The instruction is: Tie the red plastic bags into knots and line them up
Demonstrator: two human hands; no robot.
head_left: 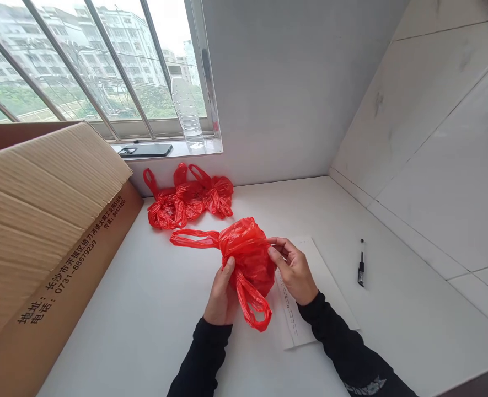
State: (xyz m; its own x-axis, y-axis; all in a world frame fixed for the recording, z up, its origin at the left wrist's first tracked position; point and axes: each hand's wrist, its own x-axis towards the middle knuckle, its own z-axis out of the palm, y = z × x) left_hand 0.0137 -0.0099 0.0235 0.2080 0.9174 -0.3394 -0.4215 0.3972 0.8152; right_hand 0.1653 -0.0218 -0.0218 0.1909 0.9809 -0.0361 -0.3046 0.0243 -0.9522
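Between my hands, raised a little over the white table, is a red plastic bag (250,251) with its loop handles hanging out to the left and toward me. My left hand (223,292) is closed on the bag's lower left side, thumb on top, the other fingers mostly hidden beneath. On the opposite side, my right hand (295,270) pinches the bag's edge between thumb and fingers. What the bag contains is hidden by the plastic. Under my right hand and forearm lies a white notebook (299,325) with small print along its left edge.
Several red plastic bags (189,198) lie against the back wall. A big cardboard box (82,242) with an open flap fills the left side. On the sill are a water bottle (188,116) and a phone (146,150). A black pen (362,270) rests at the right.
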